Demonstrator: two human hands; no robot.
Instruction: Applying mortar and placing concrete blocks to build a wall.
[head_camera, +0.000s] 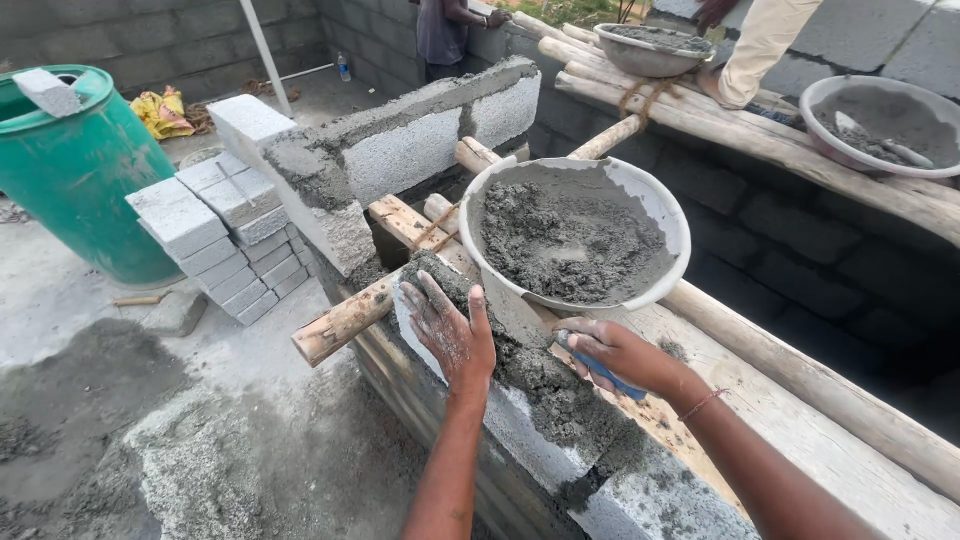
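Note:
My left hand (452, 330), smeared with grey mortar, lies flat with fingers spread against the end of a concrete block (415, 325) on top of the wall. My right hand (620, 355) grips the blue handle of a trowel (603, 370), whose blade rests in the wet mortar (535, 370) spread along the wall top. Just beyond both hands stands a white pan (655, 205) filled with wet mortar, sitting on wooden poles and a plank.
A green barrel (85, 175) and a stack of grey blocks (225, 235) stand at left. A laid block course (420, 140) runs away ahead. Two more mortar pans (875, 125) sit on pole scaffolding at right, near other people. Loose mortar lies on the ground below left.

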